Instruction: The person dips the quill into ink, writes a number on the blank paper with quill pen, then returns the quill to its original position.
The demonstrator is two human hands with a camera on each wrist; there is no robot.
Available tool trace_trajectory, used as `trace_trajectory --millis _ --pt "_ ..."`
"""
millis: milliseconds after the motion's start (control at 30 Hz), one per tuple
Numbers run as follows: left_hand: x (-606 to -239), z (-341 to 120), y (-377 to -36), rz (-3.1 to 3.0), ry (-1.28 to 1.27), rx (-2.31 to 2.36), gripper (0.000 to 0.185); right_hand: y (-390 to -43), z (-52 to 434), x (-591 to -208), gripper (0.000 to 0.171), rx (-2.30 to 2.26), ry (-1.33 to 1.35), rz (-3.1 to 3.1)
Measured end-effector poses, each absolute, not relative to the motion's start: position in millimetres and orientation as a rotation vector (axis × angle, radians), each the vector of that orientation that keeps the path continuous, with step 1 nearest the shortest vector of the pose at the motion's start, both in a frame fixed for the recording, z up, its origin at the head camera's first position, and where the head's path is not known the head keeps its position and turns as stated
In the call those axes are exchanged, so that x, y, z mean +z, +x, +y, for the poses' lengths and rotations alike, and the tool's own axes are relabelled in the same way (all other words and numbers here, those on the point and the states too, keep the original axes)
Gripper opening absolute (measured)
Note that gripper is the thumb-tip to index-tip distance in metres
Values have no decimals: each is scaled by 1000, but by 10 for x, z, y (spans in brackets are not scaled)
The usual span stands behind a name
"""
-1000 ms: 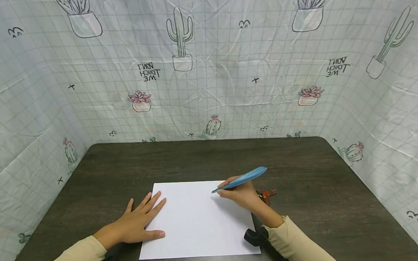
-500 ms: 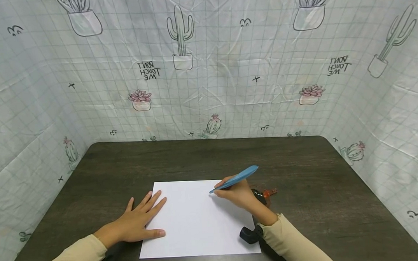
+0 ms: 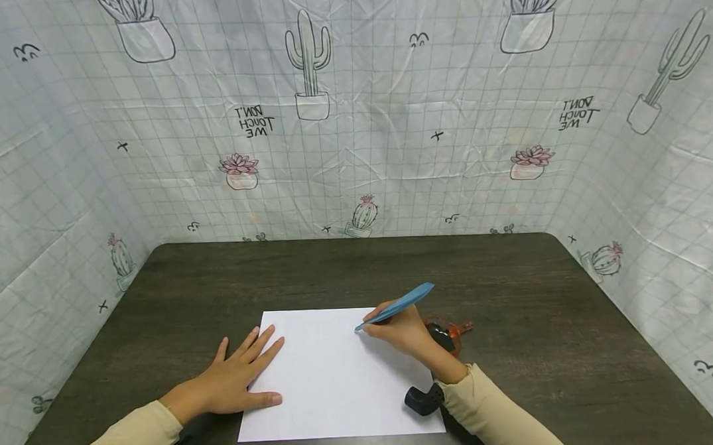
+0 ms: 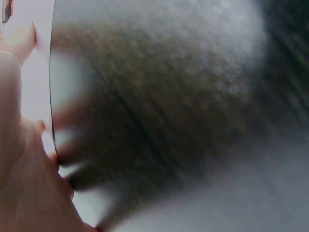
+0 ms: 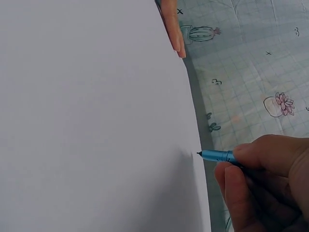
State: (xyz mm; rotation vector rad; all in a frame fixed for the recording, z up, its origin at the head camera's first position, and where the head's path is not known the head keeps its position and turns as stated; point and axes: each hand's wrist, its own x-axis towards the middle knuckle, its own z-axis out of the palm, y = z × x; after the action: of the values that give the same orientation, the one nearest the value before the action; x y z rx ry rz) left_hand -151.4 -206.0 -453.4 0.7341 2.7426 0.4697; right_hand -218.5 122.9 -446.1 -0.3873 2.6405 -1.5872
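Note:
A sheet of white paper (image 3: pixel 328 383) lies on the dark table. My left hand (image 3: pixel 234 380) rests flat on its left edge, fingers and thumb spread; in the left wrist view the hand (image 4: pixel 24 169) fills the left side. My right hand (image 3: pixel 403 330) pinches a blue feather-shaped pen (image 3: pixel 404 301) between thumb and fingers, over the paper's upper right part. The feather slants up and right. The right wrist view shows the blue pen (image 5: pixel 217 155) with its dark tip at the sheet near its far edge, a shadow beneath. The paper carries no visible marks.
Partly hidden behind my right wrist is a small orange, see-through object (image 3: pixel 459 329) with a dark rounded part. The wooden table (image 3: pixel 335 270) is bounded by a white grid curtain (image 3: pixel 387 115) printed with cacti. A black wrist device (image 3: pixel 424 400) overhangs the paper's right edge.
My right hand has moved slightly left with the feather-shaped pen, mostly in the first half second. More of the dark rounded part behind the wrist shows. The left hand and paper stay put.

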Motion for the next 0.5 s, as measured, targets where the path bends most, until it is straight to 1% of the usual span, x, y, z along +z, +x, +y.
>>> trace_trajectory --millis 500 --pt "-4524 -2062 -1501 2749 741 486 93 -2186 1207 -4481 9 -1585 -367 2643"
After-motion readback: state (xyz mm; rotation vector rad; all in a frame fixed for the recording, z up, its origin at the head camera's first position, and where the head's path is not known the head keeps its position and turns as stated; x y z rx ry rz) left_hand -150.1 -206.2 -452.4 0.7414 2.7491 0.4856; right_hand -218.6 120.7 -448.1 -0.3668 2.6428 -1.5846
